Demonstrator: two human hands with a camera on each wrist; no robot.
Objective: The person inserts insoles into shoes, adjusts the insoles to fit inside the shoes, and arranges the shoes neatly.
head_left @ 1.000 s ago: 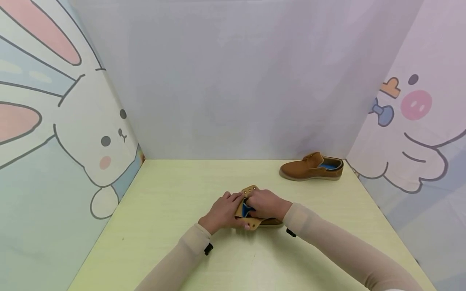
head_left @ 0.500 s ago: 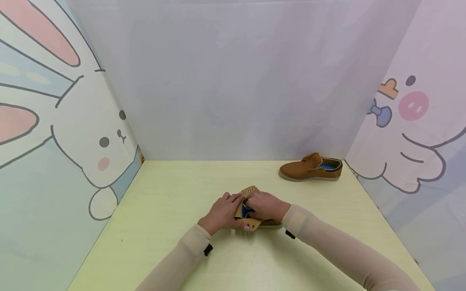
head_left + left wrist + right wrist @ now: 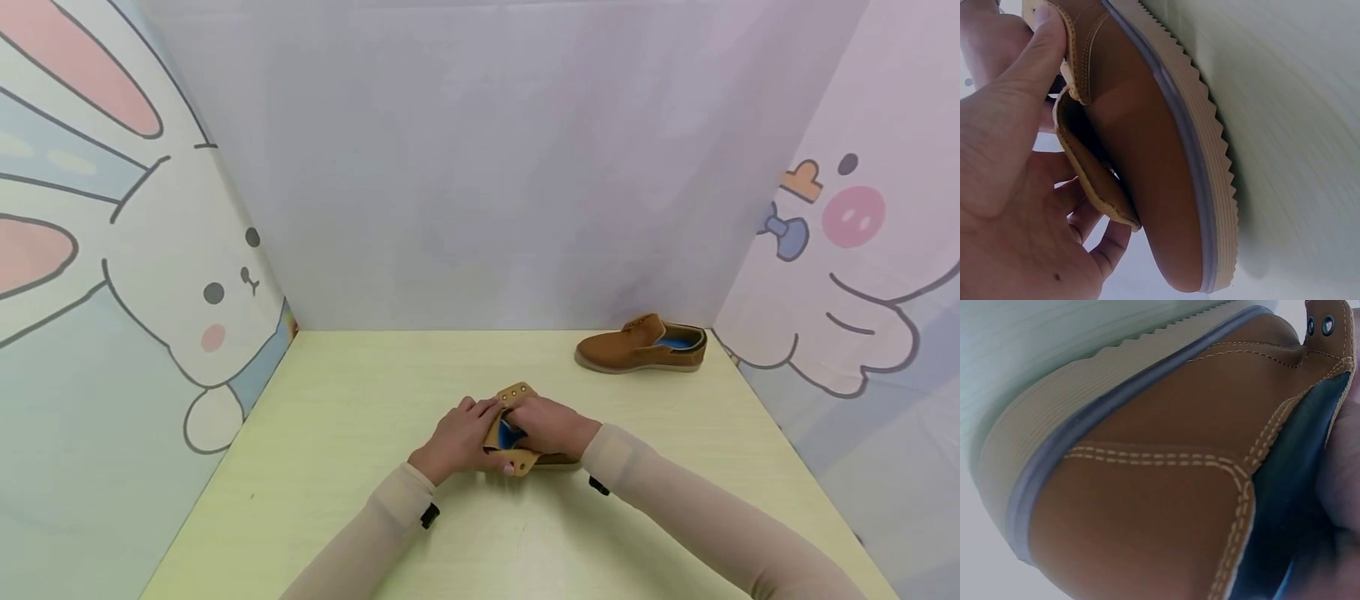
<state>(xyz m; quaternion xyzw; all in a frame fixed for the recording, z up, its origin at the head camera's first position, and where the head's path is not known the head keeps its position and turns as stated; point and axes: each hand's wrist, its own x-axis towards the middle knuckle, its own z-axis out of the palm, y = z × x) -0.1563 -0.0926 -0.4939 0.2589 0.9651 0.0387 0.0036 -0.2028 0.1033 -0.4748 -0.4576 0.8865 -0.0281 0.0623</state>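
A brown leather shoe (image 3: pixel 558 461) stands on the table, its toe toward the left hand. The left hand (image 3: pixel 459 437) spreads the shoe's opening. Its thumb presses the near eyelet flap (image 3: pixel 522 460), and in the left wrist view its fingers curl behind the tongue (image 3: pixel 1100 184). From the other side the right hand (image 3: pixel 553 423) reaches into the opening, with its fingertips hidden inside. Beside them shows a patch of blue insole (image 3: pixel 510 435). The right wrist view has the stitched heel (image 3: pixel 1141 506) and dark lining (image 3: pixel 1291 469), with blurred right fingers (image 3: pixel 1341 469) against it.
A matching brown shoe (image 3: pixel 626 348) with a blue insole sits at the back right of the pale yellow table (image 3: pixel 337 533), toe to the left. A plain back wall (image 3: pixel 480 167) and cartoon-printed side walls (image 3: pixel 847 317) enclose the table.
Both hands stay at the shoe almost unmoved. The visible blue patch inside the opening has shifted slightly in shape beside the right fingers.
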